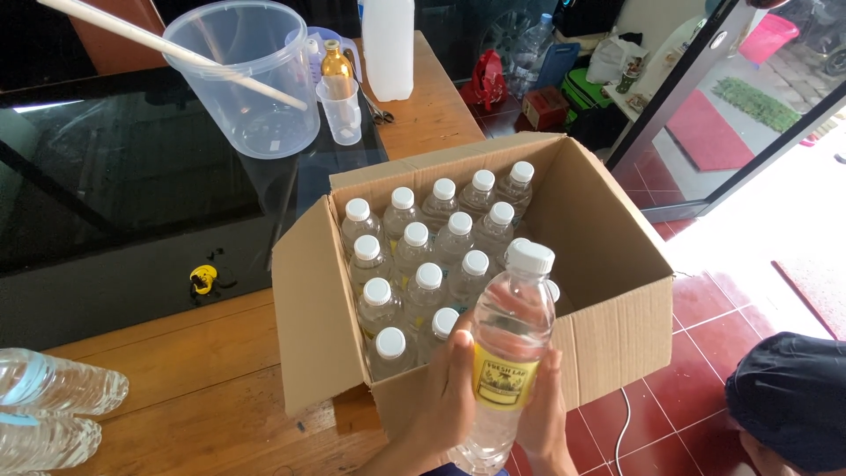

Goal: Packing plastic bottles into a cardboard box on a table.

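Clear plastic bottle (507,353), white ribbed cap, clasped by both hands over cardboard box (608,256)

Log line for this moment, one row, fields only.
left hand: grips bottle | right hand: grips bottle | bottle: upright, capped, above cardboard box | box: open, rows of capped bottles

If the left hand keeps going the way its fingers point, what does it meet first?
Likely the capped bottles in the cardboard box: the left hand, gripping the clear bottle, points up toward them. Depth is unclear.
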